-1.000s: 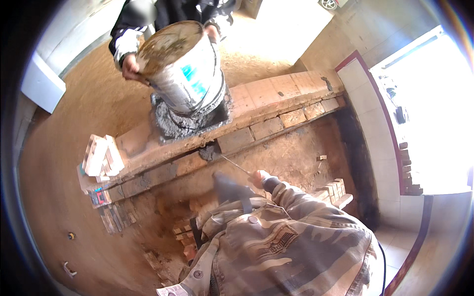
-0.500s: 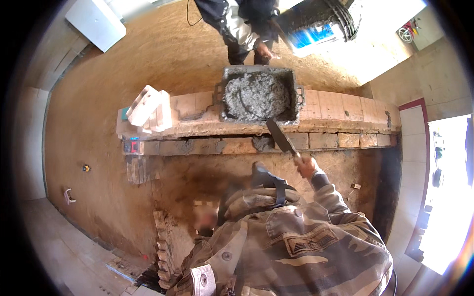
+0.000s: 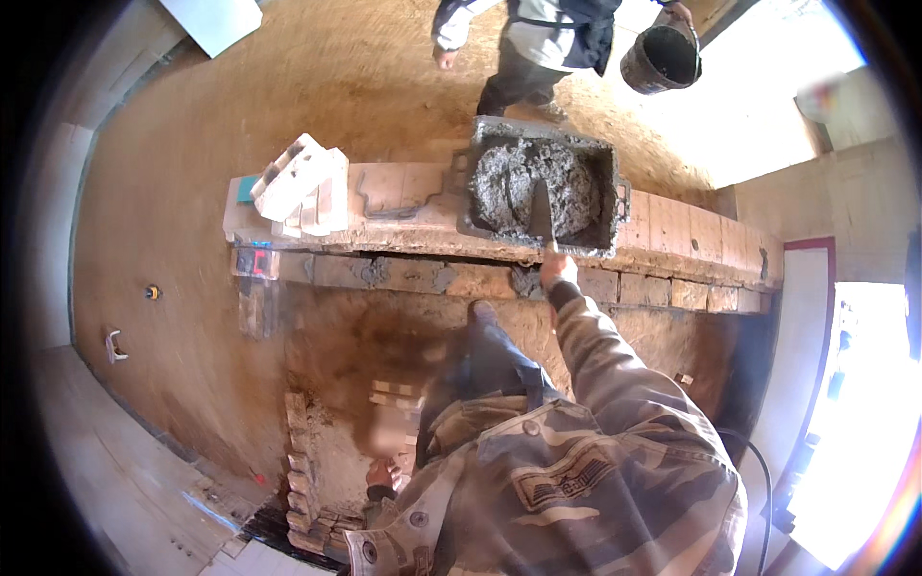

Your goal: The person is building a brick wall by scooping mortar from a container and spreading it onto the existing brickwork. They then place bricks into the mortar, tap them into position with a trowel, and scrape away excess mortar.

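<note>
My right hand (image 3: 557, 273) is closed round the handle of a trowel (image 3: 543, 213) with a long dark blade. Its blade reaches over the near rim of a black rectangular tub (image 3: 616, 204), and its tip rests in the wet grey mortar (image 3: 504, 182). The tub sits slightly skewed on the brick wall (image 3: 672, 228). Low on my left, my left hand (image 3: 382, 474) hangs with its fingers loosely apart and nothing seen in it. Just beyond that hand lie stacked bricks (image 3: 396, 396), partly blurred.
Pale bricks (image 3: 305, 187) are piled on the wall's left end. A lower brick course (image 3: 471, 280) with mortar dabs runs along its near side. Across the wall, a person (image 3: 557, 43) holds a black bucket (image 3: 661, 60). More bricks (image 3: 300, 470) line the floor at lower left.
My right hand has swung forward and left, bringing the trowel blade into the mortar. The other person has straightened, with the bucket now hanging upright. My left hand has come into clearer view.
</note>
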A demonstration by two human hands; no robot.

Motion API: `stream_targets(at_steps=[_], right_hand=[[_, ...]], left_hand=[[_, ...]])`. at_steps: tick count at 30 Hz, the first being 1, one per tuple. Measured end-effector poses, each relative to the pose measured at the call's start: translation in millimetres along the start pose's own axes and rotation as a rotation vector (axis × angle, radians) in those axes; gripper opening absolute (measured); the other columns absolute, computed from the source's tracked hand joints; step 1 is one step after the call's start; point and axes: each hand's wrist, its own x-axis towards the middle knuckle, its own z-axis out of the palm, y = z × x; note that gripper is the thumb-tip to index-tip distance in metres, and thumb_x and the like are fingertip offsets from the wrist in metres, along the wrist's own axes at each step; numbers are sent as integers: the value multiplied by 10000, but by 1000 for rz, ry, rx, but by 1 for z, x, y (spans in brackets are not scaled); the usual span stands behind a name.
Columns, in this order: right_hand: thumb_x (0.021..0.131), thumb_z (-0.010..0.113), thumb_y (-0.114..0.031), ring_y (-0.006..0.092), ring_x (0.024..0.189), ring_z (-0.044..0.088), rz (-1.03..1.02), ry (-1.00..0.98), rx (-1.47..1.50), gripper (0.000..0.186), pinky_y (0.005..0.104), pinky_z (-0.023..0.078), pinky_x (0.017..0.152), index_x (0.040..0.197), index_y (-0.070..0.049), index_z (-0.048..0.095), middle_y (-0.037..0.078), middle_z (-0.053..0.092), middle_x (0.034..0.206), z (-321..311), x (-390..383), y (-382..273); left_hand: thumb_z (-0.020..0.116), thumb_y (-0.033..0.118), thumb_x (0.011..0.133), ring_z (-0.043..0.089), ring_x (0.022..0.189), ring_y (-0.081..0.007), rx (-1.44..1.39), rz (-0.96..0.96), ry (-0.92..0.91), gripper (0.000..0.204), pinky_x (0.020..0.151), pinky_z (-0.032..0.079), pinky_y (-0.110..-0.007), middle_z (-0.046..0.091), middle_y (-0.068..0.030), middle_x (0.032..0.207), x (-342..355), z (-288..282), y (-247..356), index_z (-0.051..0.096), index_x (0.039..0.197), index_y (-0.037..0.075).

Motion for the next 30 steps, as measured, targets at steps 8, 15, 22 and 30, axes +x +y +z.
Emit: stream_targets(at_steps=[8,15,22,30], right_hand=[[970,516,-416,271,594,610,103,-206,304,449,409,472,550,775,-23,610,146,619,707,35,86,-49],[959,611,-434,145,414,442,601,-661,1239,410,321,337,380,734,-107,505,30,488,582,2,86,-49],[954,593,-549,120,432,436,394,-409,1124,509,310,331,381,779,-71,575,10,485,585,-30,48,-49],[987,606,-373,89,463,503,98,-246,796,427,292,388,405,733,-29,606,12,548,574,-85,-29,0]], left_hand=[[527,428,963,670,856,-346,783,261,96,327,748,529,-455,695,-131,935,-26,76,-41,630,1094,146],[583,470,970,672,959,-301,284,23,47,384,727,527,-456,701,-133,1020,-66,139,34,584,1134,123],[579,466,981,680,837,-236,356,140,111,412,649,517,-376,679,-100,1004,-88,157,53,574,1136,84],[528,497,947,708,859,-264,1221,329,60,498,771,534,-415,724,-165,861,-57,212,85,732,1008,47]])
